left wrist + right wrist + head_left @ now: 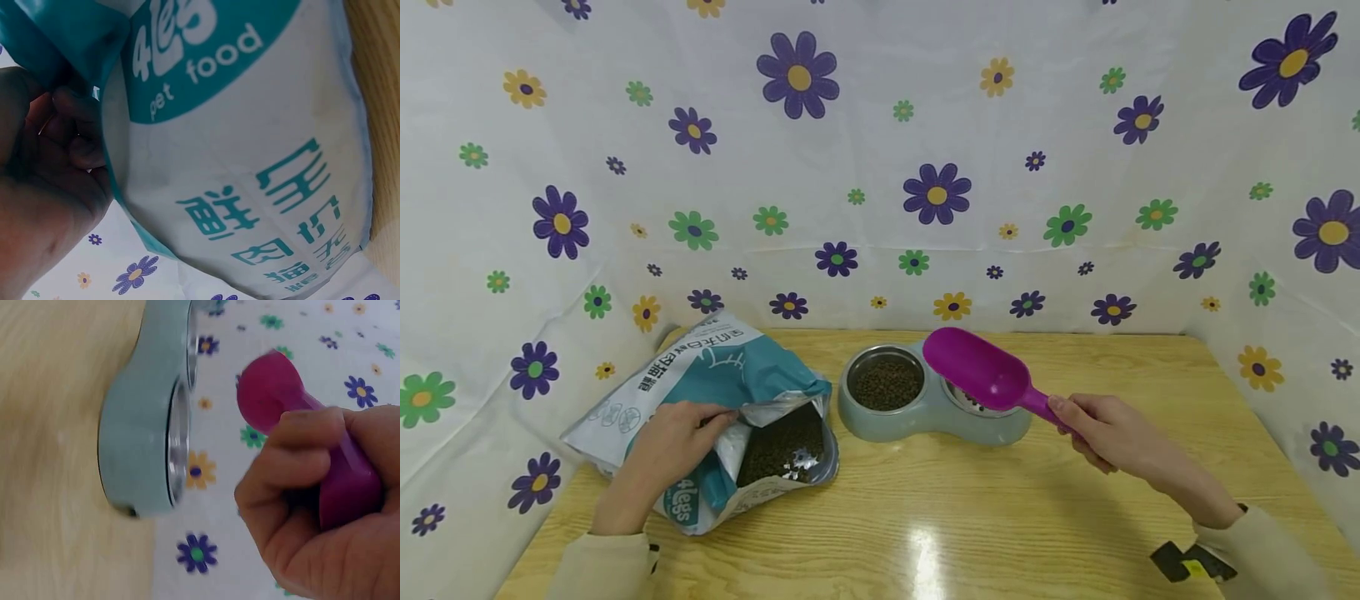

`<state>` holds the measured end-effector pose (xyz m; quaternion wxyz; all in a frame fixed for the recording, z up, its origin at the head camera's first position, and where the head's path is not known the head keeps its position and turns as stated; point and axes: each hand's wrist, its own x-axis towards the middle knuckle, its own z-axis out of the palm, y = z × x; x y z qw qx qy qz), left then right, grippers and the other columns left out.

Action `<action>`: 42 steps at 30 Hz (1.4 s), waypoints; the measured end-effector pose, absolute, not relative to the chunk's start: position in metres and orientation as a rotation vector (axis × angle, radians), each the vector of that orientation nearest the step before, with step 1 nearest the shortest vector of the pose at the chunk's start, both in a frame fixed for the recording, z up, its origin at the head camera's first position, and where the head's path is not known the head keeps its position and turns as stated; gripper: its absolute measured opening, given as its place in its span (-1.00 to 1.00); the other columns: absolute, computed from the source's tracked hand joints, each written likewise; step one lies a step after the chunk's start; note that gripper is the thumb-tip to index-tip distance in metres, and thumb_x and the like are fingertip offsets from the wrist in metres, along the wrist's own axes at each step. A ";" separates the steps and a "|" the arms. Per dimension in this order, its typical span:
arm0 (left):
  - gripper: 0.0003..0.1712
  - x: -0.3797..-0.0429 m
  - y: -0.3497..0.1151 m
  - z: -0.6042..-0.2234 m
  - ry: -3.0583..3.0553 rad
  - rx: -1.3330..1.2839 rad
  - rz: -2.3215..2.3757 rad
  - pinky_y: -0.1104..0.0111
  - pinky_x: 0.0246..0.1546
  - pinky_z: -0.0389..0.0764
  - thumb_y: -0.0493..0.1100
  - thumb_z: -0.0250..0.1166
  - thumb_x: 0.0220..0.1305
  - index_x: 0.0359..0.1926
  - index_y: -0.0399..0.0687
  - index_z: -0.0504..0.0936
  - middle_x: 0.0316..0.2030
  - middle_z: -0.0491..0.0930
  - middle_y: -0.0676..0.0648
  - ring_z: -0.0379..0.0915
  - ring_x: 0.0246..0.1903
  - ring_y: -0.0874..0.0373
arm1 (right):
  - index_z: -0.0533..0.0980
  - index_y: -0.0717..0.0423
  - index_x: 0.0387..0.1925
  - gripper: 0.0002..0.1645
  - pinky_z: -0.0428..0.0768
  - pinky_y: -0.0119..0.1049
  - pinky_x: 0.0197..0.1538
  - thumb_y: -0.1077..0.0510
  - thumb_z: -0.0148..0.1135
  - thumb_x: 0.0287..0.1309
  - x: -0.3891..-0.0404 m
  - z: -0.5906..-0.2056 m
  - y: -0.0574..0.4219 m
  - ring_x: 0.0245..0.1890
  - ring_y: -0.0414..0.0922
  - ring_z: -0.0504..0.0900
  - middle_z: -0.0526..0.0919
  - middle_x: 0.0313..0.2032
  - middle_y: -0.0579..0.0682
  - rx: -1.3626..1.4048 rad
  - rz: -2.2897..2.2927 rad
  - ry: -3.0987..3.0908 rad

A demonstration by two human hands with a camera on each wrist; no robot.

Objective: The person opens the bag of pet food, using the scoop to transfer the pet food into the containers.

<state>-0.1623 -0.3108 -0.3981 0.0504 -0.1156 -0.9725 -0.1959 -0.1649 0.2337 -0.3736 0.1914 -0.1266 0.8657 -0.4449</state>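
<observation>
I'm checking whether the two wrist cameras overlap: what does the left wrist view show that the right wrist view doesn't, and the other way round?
Only the left wrist view shows the left hand holding the edge of the white and teal bag, with its "pet food" lettering readable.

Only the right wrist view shows the right hand gripping the purple scoop, and the pale blue-green double bowl.

Both share the wooden table and the flower-patterned cloth.
</observation>
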 end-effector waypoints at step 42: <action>-0.77 -0.161 -0.310 -0.398 -2.946 -0.351 -0.595 0.35 -0.51 0.33 -0.10 0.29 0.45 -0.10 -0.06 0.83 -0.55 0.66 0.06 0.31 -0.63 0.31 | 0.61 0.32 -0.16 -0.70 0.47 -0.36 -0.73 0.17 0.40 0.16 -0.089 -0.394 0.006 -0.74 -0.23 0.52 0.54 -0.71 -0.09 -1.064 0.195 3.343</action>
